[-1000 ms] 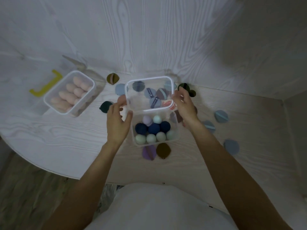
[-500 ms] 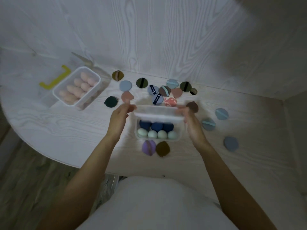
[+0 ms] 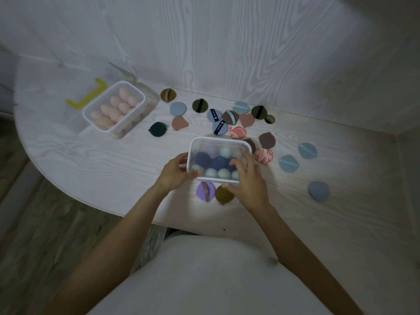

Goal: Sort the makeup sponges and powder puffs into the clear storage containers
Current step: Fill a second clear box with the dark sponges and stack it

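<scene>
A clear storage container sits mid-table, its clear lid lying flat on top, with navy, mint and lilac makeup sponges showing through. My left hand holds its left front corner. My right hand presses on the lid's right front part, thumb under the front edge. A second clear container at the back left holds pink sponges. Several powder puffs lie loose behind and right of the near container, among them a blue puff, a brown puff and a purple puff.
A yellow handle piece lies left of the pink-sponge container. The wood-grain wall rises right behind the puffs. The table's curved edge runs at the left and front, with floor below. Light blue puffs lie scattered far right.
The lid, held upright above the container a second ago, has been lowered and now lies flat on the container. Both hands came down with it.
</scene>
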Demonstrator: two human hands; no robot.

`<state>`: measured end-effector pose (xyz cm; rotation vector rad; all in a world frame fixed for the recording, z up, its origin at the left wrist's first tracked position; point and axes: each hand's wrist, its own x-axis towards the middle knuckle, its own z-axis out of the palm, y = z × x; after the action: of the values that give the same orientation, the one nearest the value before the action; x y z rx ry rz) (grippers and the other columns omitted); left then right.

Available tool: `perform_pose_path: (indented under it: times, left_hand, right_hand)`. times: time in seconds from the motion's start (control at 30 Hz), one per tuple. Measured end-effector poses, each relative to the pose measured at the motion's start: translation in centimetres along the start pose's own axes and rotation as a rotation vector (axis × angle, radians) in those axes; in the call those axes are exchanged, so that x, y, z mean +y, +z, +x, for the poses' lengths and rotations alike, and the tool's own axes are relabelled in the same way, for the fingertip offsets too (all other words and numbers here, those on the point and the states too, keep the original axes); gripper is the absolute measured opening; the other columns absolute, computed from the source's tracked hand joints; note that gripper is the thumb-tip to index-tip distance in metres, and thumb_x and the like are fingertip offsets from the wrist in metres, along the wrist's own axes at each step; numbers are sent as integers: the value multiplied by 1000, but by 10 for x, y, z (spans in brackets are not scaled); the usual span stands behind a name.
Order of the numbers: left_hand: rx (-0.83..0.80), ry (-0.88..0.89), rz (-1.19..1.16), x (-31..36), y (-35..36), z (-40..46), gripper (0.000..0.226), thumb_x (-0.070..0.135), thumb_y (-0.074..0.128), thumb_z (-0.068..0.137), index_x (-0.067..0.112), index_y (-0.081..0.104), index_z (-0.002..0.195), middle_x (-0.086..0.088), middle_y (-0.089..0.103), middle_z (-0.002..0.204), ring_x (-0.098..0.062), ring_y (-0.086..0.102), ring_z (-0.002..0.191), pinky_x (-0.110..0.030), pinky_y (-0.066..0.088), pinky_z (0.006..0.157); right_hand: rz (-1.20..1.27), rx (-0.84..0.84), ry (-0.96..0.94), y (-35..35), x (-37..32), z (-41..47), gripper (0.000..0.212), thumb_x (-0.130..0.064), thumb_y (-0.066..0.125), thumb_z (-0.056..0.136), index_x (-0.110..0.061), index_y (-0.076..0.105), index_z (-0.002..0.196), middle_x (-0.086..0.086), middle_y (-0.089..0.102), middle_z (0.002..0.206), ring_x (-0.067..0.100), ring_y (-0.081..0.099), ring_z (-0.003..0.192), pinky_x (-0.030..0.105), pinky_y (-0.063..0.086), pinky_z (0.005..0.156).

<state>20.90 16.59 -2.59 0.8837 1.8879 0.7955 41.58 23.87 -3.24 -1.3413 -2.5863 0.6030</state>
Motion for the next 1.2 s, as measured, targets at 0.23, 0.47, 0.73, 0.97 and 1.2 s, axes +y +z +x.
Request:
perform_pose_path:
  times: [0.23,0.47,0.73,0.97,1.2]
  left_hand:
    - [11,13,38,-1,1,1,63,25,73,79,17,44,134,-5,55,130,-15,53,101,-28,43,83]
    - [17,-10,88,1,3,1,61,24,70,82,15,42,135,-6,53,132,-22,54,110,-34,45,90]
    - [-29,42,21,-2,0,-2,57,33,69,81,14,49,131,-2,60,122,-19,60,104,-34,51,87]
    - [-7,21,-197,-7,3,-9,49,22,68,84,14,49,129,-5,61,120,-19,62,101,-30,54,83]
    - [110,-11,-284,-7,13,-16,46,18,68,84,19,50,126,7,59,112,1,58,92,-12,48,69]
  right_hand:
    - [-64,17,10,5,-6,-3,57,-28,74,75,-22,43,122,7,21,151,31,50,108,38,54,71]
    - [-255,-37,-157,-21,13,4,70,-44,73,73,-24,44,134,10,23,154,41,21,138,56,17,113]
    - [-363,-171,-304,-11,-10,17,73,-44,58,88,-18,24,147,22,13,154,44,5,142,53,5,115]
    - [50,-149,-280,-18,-2,12,46,-32,45,97,-16,40,140,13,22,154,30,8,145,46,10,118]
    - [606,103,445,-28,21,5,40,-23,58,91,-9,49,128,8,55,124,24,53,111,37,46,92]
